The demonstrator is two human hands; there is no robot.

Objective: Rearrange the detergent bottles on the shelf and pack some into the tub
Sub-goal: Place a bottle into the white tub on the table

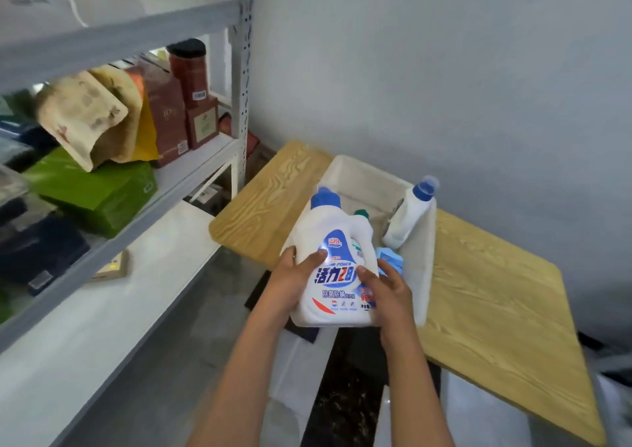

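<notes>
A large white detergent bottle [333, 241] with a blue cap and blue label is held between both hands over the near end of the white tub [425, 265]. My left hand [292, 280] grips its left side and my right hand [388, 287] grips its right side. Inside the tub a smaller white bottle with a blue cap [410, 212] leans against the far right corner. A green cap [361, 213] of another bottle shows behind the held one, and a blue pack [388, 256] lies by my right hand.
The tub sits on a wood-grain table [496, 303] against a grey wall. A grey metal shelf [143, 207] on the left carries a green box [99, 190], paper pouches, red-brown boxes and dark packs. The lowest white shelf board [85, 327] runs along the bottom left.
</notes>
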